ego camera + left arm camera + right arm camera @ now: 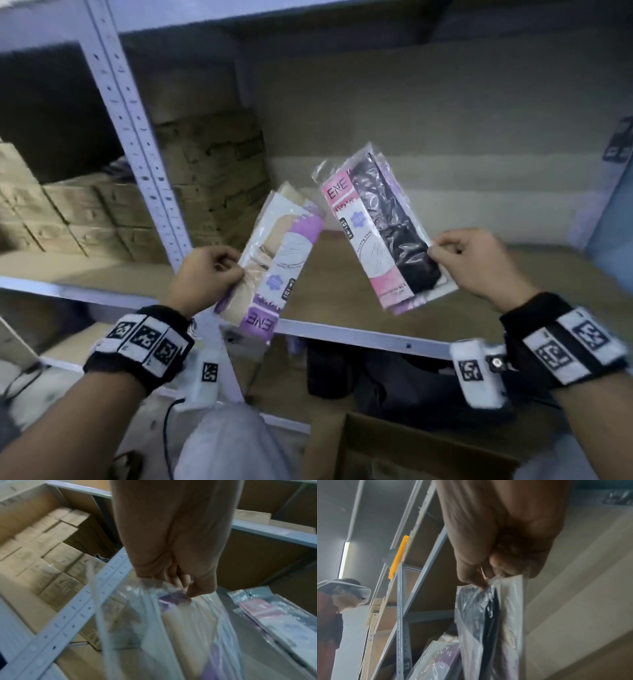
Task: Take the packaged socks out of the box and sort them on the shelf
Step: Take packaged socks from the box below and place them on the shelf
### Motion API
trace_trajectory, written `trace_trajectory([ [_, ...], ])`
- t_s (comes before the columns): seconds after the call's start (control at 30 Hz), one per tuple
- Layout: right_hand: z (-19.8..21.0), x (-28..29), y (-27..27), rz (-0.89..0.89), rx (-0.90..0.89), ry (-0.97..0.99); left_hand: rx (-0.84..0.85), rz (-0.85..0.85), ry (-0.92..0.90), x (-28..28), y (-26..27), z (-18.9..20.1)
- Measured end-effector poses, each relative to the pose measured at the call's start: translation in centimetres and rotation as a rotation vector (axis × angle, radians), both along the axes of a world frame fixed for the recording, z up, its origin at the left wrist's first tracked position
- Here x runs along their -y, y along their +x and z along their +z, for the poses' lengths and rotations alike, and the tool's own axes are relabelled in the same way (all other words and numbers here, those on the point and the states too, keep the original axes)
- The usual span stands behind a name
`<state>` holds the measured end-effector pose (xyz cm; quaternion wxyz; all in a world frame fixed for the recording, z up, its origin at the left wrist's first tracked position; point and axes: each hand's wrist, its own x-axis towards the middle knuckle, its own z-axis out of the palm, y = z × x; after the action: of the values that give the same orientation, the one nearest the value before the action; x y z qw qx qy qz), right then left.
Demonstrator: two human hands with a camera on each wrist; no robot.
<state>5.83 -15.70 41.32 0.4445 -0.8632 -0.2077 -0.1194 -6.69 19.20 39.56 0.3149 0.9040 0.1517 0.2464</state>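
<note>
While raised at frame centre over the shelf (346,270), two bundles of packaged socks: beige socks with purple card (274,263) pinched by left hand (205,274), black socks with pink card (383,226) pinched by right hand (479,263); exact pack count unclear. One open box (411,455) at bottom.

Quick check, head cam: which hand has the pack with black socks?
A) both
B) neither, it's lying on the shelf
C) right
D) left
C: the right hand pinches the lower edge of the pink-labelled pack of black socks, while the left hand holds the purple-labelled pack of beige socks; both packs are held up in front of the shelf.
</note>
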Motion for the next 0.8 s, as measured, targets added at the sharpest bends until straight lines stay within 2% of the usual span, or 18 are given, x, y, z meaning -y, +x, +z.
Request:
trace_trajectory([
  [0.2, -3.6, -6.3, 3.3, 0.031, -0.225, 0.154, -0.046, 0.111, -0.205, -2.9, 2.8, -2.5],
  [0.37, -8.1, -10.5, 5.7, 0.011, -0.442, 0.176, -0.112, 0.135, -0.411, -3.2, 6.9, -5.8],
  [0.53, -11.1, -13.7, 7.5, -0.023, -0.585, 0.150, -0.275, 0.152, -0.398, -4.5, 11.1, -8.8],
  [0.7, -12.3, -15.5, 8.7, -0.056, -0.667, 0.173, -0.299, 0.146, -0.478, -5.5, 13.8, -10.0],
  [0.8, -12.6, -16.2, 9.3, -0.082, -0.668, 0.190, -0.340, 0.160, -0.429, -6.1, 14.8, -10.4],
])
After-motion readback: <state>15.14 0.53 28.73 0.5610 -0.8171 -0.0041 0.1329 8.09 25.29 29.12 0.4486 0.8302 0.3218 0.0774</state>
